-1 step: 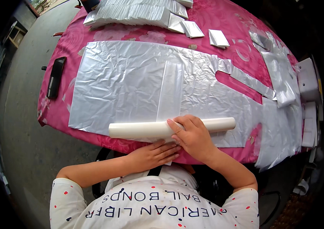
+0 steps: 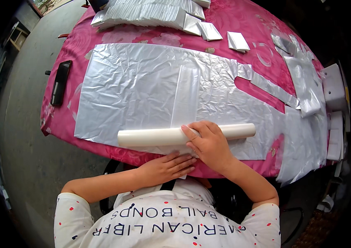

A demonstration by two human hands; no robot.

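Observation:
A large sheet of thin, crinkled, see-through plastic film (image 2: 121,87), cut with a slot at its right side, lies spread before me. Across its near part rests a long white tube (image 2: 150,137), roughly parallel to the front edge. My right hand (image 2: 210,144) is closed over the tube just right of its middle, thumb toward the left. Flat at the table's front edge lies my left hand (image 2: 169,168), fingers stretched out to the right, below the tube and holding nothing. A folded plastic strip (image 2: 185,97) runs from the tube toward the film's far side.
The table wears a pink flowered cloth (image 2: 138,156). Folded plastic packets (image 2: 142,17) stand in a long row at the back, with several loose packets (image 2: 237,41) beside them. A black phone (image 2: 61,82) lies at the left edge. More film (image 2: 303,78) and white blocks (image 2: 333,89) are at the right.
The white tube and my right hand on it have shifted slightly away from me across the film. My left hand has stayed in place.

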